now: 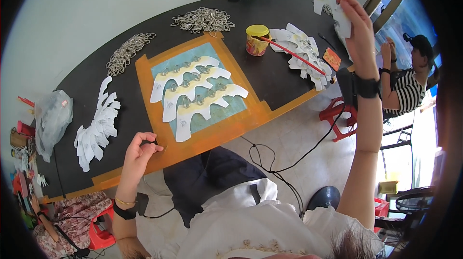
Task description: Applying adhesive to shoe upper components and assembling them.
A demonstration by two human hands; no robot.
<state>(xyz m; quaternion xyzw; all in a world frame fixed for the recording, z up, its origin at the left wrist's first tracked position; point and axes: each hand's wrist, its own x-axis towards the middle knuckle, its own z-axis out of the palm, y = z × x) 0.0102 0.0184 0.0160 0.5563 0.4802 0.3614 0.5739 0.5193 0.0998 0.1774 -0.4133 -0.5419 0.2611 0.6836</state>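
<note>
Head view: right hand [359, 27] pinching white cut piece [343, 22], raised beyond yellow-lidded jar [257, 39]. Left hand [140, 150] curling nearly closed at bench [96, 76] edge, nearer orange mat [212, 133]; contents not discernible. Long axis of piece not readable.

A long dark table [96, 85] with an orange edge stands against a plain pale wall [87, 13], a light tiled floor [299, 143] lies near it, a red stool [340, 114] stands right, and daylight enters a far-right window [410, 18]
</note>
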